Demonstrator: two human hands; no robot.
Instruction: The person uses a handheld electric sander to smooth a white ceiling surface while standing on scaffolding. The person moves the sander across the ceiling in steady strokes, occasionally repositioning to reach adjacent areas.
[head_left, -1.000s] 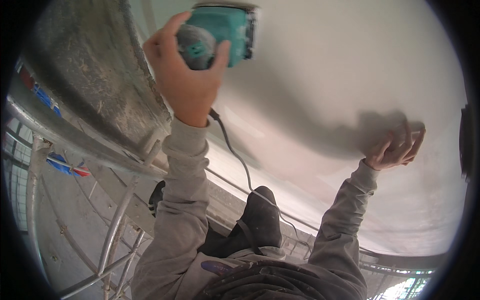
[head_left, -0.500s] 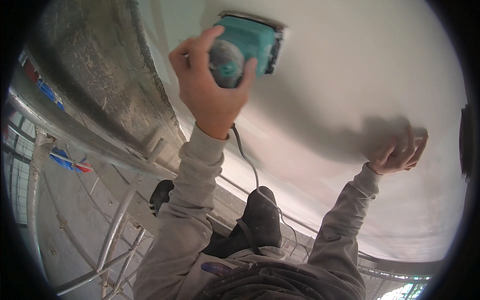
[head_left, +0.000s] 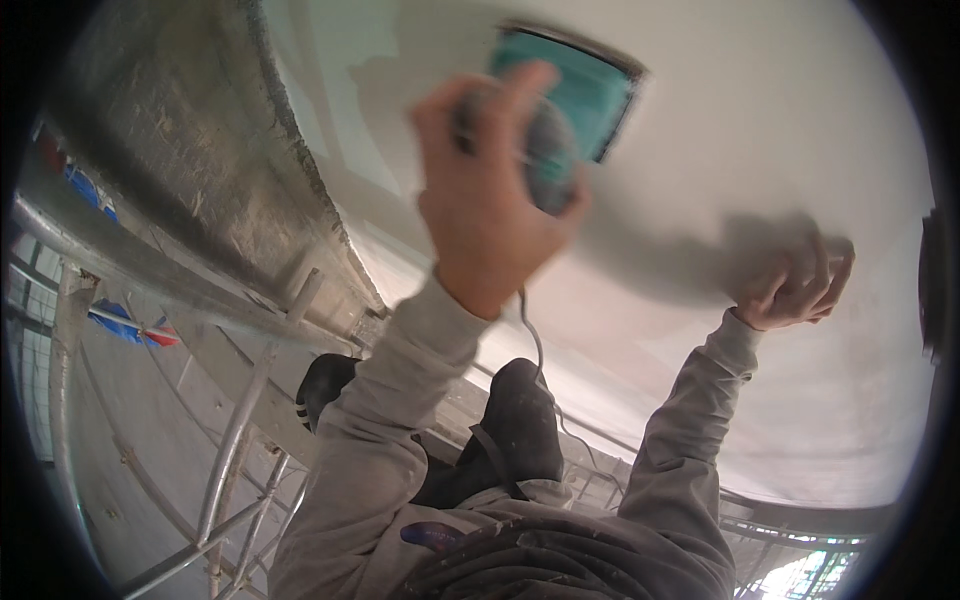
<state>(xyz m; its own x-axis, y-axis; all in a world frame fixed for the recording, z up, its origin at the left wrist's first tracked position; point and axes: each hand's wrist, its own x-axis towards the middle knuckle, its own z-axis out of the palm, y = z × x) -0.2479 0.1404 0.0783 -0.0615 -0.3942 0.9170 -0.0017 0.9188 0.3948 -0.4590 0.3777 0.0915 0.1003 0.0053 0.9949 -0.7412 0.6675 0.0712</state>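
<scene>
My left hand [head_left: 492, 200] is wrapped round the dark rounded grip of a teal electric sander [head_left: 590, 95], its fingers slightly blurred. The sander's flat, square base lies against a smooth whitish wall [head_left: 740, 110]. From under my left wrist a grey power cord [head_left: 537, 340] runs down past my dark boot. Over to the right, my right hand [head_left: 797, 285] touches the same wall with bent, parted fingers and holds no tool. A soft shadow falls on the wall beside it.
Metal scaffold tubes [head_left: 225, 440] cross the lower left. A rough, stained board or beam [head_left: 190, 130] edges the wall at upper left. Blue and red material [head_left: 130, 325] hangs by the scaffold. My boot [head_left: 515, 420] is close to the wall's foot.
My left hand and the sander have slid to the right along the wall, the cord shifting with them. My right hand has stayed in nearly the same place.
</scene>
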